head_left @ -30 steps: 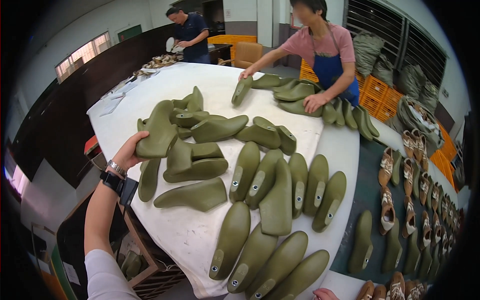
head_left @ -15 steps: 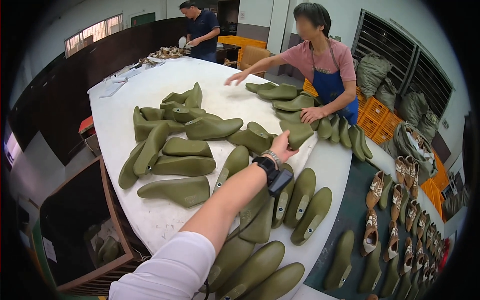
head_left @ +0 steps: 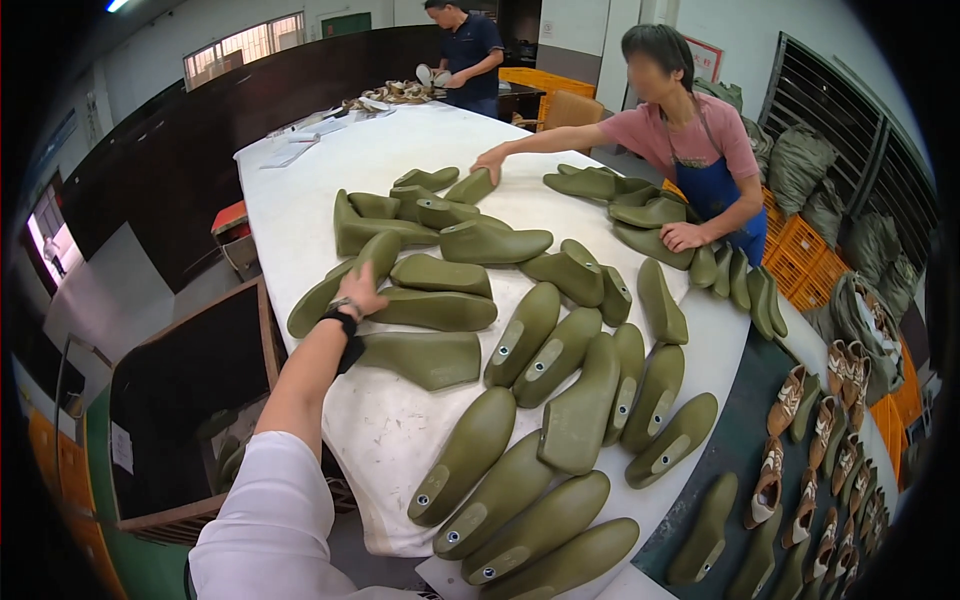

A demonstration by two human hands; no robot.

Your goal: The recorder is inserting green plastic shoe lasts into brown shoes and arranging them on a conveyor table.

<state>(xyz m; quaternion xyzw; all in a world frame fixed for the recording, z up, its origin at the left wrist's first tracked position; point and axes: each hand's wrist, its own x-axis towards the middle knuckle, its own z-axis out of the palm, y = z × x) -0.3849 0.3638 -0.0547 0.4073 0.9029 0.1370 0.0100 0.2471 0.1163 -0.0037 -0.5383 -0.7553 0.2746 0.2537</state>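
My left hand [head_left: 362, 290], with a bracelet and a black wrist device, reaches into the left-hand group of olive-green shoe lasts. Its fingers are around the near end of a slanting shoe last [head_left: 376, 252], though the grip is partly hidden. Just right of the hand lies another last [head_left: 435, 309], and a further last [head_left: 420, 359] lies below by my forearm. Nearer me, several lasts [head_left: 470, 445] are lined up side by side. A single last [head_left: 661, 303] lies apart toward the table's right side. My right hand is out of sight.
Across the white table [head_left: 330, 190], a co-worker in a blue apron has one hand [head_left: 488, 165] on a far last and the other [head_left: 685, 237] on a right-hand pile. Shoes [head_left: 768, 480] and lasts stand in rows at right. A dark-lined wooden bin [head_left: 180, 390] is at left.
My left hand has let go of a last at the right and moved left to another. The co-worker's outstretched hand has come down onto a far last. The whole view has shifted.
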